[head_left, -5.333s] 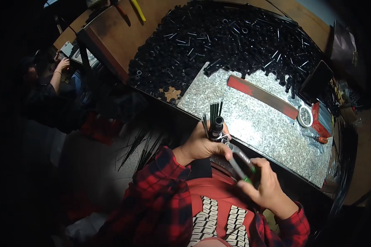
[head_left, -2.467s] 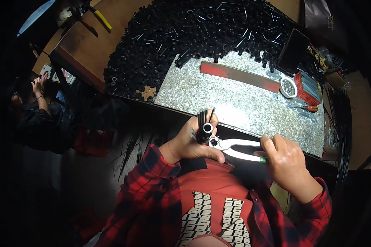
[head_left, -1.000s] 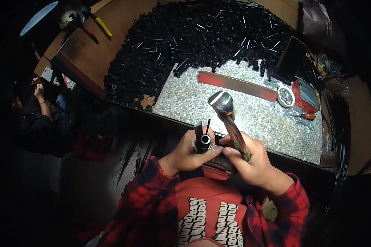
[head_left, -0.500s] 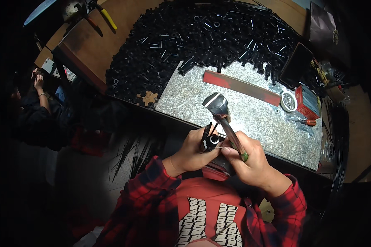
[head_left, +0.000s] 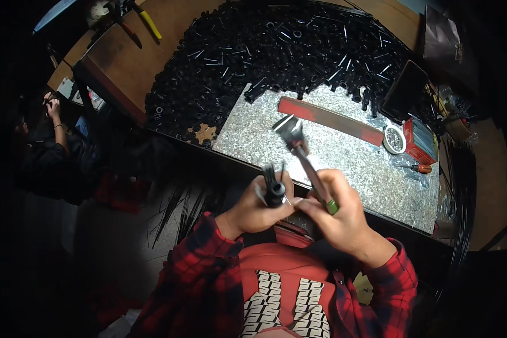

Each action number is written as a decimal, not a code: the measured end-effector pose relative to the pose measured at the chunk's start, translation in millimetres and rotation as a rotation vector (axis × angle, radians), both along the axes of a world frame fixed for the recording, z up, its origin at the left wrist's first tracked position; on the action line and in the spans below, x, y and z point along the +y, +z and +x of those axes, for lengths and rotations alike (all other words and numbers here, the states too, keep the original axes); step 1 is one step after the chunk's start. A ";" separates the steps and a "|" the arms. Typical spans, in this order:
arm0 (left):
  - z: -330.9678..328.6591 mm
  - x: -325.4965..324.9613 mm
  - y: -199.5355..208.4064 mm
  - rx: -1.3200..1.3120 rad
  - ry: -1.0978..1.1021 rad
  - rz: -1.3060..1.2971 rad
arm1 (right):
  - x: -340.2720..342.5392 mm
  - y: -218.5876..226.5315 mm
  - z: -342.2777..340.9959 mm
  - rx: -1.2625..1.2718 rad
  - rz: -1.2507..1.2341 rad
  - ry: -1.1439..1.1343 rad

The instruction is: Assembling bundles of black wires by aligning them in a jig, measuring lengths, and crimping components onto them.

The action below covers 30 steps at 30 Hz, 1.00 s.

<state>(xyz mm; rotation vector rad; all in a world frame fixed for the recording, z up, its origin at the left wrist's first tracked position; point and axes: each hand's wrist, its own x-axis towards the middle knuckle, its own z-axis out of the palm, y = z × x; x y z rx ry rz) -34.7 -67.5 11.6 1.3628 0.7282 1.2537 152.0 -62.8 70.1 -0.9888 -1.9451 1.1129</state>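
Observation:
My left hand [head_left: 252,209] is closed round a black tubular part [head_left: 275,195] with an open round end and several thin black rods beside it. In my right hand [head_left: 348,224] is a hammer [head_left: 311,172], its green-banded handle end in the palm and its metal head tilted up and away over the board. My right thumb and fingertips pinch close beside the black part. Something thin and bright shows between the hands, blurred, perhaps a wire or pin. The tips of my left fingers are partly hidden.
Beyond the speckled board [head_left: 242,135] lies a heap of black tubular parts [head_left: 276,50]. On the board are a red-and-dark bar [head_left: 329,120], a white bowl of small metal pieces [head_left: 394,139], a red box [head_left: 418,142] and an orange-handled screwdriver [head_left: 421,168]. Another person's hand [head_left: 53,108] shows far left.
The hammer head has swung slightly left and nearer the board's edge. The black part in my left hand has shifted left and tilted. Both hands keep their hold.

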 end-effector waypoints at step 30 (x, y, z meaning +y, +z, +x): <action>-15.9 7.3 5.6 0.006 0.117 -0.055 | -2.0 9.7 51.5 -0.908 1.266 -0.391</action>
